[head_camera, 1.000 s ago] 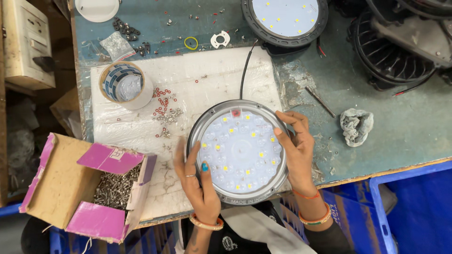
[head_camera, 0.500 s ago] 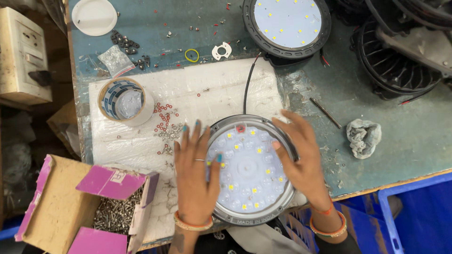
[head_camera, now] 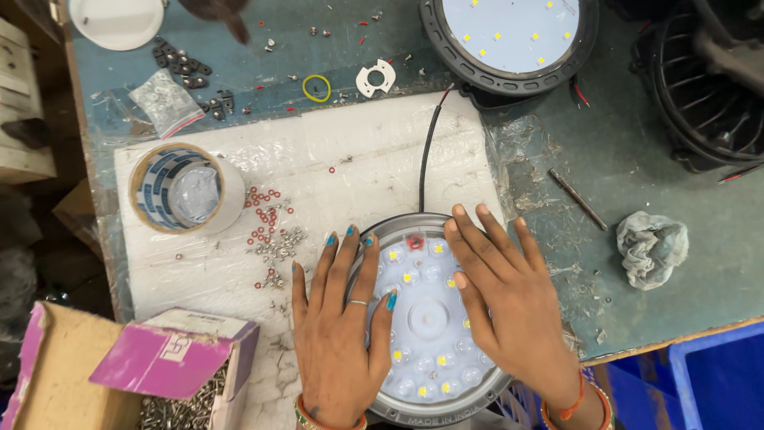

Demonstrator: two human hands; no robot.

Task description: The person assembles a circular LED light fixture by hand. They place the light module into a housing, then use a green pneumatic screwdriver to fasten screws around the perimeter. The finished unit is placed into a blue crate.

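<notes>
My left hand (head_camera: 338,326) lies flat and released on the left part of the round lamp (head_camera: 426,318), fingers spread, with the fingertips near the upper rim. My right hand (head_camera: 509,299) is also flat and released, pressing on the right part of the same lamp, its fingers pointing up and a little to the left. Neither hand grasps anything. The lamp sits face up at the near edge of the tabletop (head_camera: 652,159), on a white foam sheet (head_camera: 350,159), and its clear lens cover with small yellow dots shows between my hands. A black cable (head_camera: 427,155) goes up from the lamp. Just left of my left hand is a small heap of screws (head_camera: 277,247) with red washers (head_camera: 267,209) around it. Farther left stands a roll of tape (head_camera: 185,189). A pink box (head_camera: 179,358) with screws is near my left wrist. A second lamp (head_camera: 509,36) lies at the far side, and a grey rag (head_camera: 651,247) is on my right.
</notes>
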